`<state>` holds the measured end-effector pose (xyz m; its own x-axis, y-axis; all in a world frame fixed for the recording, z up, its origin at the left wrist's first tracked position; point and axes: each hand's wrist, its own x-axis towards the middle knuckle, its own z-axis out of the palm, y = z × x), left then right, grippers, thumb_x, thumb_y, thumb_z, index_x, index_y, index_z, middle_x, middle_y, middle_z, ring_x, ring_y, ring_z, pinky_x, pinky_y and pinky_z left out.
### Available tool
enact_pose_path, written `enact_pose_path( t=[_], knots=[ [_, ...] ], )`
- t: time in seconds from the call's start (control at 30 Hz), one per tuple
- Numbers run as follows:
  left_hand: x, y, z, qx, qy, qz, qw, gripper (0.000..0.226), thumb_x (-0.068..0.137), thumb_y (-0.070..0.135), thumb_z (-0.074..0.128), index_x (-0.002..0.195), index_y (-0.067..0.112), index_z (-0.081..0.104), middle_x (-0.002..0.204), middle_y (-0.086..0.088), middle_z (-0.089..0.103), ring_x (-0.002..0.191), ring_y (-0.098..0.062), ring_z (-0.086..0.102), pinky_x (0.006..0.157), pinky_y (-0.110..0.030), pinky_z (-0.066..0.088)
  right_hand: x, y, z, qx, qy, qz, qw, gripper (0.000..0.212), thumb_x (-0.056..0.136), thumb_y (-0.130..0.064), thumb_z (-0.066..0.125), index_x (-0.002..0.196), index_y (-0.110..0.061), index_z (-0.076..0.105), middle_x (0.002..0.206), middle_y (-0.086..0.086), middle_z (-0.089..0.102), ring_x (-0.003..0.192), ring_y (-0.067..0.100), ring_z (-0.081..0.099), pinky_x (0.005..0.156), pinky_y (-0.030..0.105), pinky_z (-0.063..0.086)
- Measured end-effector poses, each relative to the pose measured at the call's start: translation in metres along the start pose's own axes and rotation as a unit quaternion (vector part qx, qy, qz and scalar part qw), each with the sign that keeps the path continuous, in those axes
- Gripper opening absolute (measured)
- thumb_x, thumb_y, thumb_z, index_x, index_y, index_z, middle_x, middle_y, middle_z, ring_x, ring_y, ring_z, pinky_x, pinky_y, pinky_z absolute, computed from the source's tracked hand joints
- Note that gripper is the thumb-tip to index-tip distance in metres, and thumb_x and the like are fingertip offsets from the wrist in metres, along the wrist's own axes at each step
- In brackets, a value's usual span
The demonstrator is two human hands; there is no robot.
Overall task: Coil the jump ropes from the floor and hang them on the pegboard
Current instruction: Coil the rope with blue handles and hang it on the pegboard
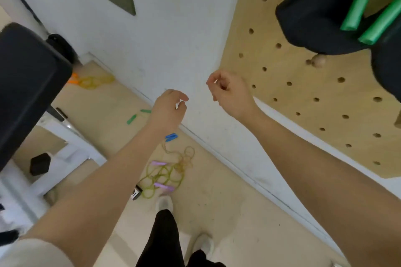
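Several jump ropes lie loose on the wooden floor. One with purple handles (163, 186) and a yellow-green cord is tangled near my foot. A blue-handled rope (171, 137) with a tan cord lies just beyond it. Green handles (132, 119) lie by the wall, and an orange-handled rope (74, 78) sits far left. The wooden pegboard (303, 93) fills the right, with a wooden peg (319, 60). My left hand (168, 108) and my right hand (227, 93) hover in front of the white wall with fingers loosely curled, holding nothing.
A dark padded bench (28, 84) on a white frame stands at the left. Dark bags (316, 13) and green foam tubes (366, 6) hang on the pegboard at upper right. My feet in white shoes (164, 204) stand beside the purple-handled rope.
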<state>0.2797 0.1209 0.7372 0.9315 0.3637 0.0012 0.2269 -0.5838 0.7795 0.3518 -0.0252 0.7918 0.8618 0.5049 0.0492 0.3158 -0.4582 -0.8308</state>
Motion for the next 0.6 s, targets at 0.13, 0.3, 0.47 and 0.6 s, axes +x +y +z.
enact_pose_path(
  t=[0.13, 0.3, 0.47, 0.6],
  knots=[
    [0.018, -0.078, 0.003, 0.011, -0.026, -0.077, 0.997, 0.023, 0.091, 0.002, 0.047, 0.108, 0.002, 0.063, 0.116, -0.013, 0.058, 0.100, -0.024, 0.056, 0.075, -0.011, 0.030, 0.037, 0.041, 0.073, -0.017, -0.094, 0.056, 0.994, 0.015, 0.090, -0.005, 0.046, 0.088, -0.016, 0.056, 0.061, 0.004, 0.055, 0.048, 0.006, 0.051, 0.050, 0.022, 0.042],
    [0.056, -0.197, 0.039, 0.049, -0.079, -0.178, 0.980, 0.025, 0.093, 0.007, 0.046, 0.113, 0.005, 0.061, 0.121, -0.012, 0.056, 0.105, -0.024, 0.054, 0.077, -0.018, 0.030, 0.087, 0.132, 0.176, -0.051, -0.140, 0.120, 0.982, 0.019, 0.090, -0.007, 0.042, 0.094, -0.019, 0.057, 0.078, 0.009, 0.065, 0.056, 0.013, 0.051, 0.056, 0.025, 0.041],
    [0.087, -0.324, 0.102, 0.058, -0.082, -0.271, 0.957, 0.026, 0.092, 0.009, 0.047, 0.115, 0.008, 0.060, 0.119, -0.008, 0.060, 0.106, -0.024, 0.054, 0.078, -0.017, 0.030, 0.112, 0.259, 0.277, -0.088, -0.195, 0.207, 0.955, 0.024, 0.091, -0.010, 0.042, 0.110, -0.012, 0.056, 0.096, 0.008, 0.060, 0.081, 0.021, 0.054, 0.071, 0.032, 0.045],
    [0.102, -0.430, 0.165, 0.071, -0.099, -0.328, 0.937, 0.028, 0.093, 0.011, 0.047, 0.119, 0.009, 0.056, 0.122, -0.006, 0.059, 0.112, -0.023, 0.052, 0.083, -0.020, 0.032, 0.121, 0.375, 0.353, -0.185, -0.267, 0.208, 0.923, 0.031, 0.091, -0.011, 0.043, 0.120, -0.013, 0.053, 0.120, 0.009, 0.055, 0.109, 0.025, 0.053, 0.096, 0.037, 0.041]
  ],
)
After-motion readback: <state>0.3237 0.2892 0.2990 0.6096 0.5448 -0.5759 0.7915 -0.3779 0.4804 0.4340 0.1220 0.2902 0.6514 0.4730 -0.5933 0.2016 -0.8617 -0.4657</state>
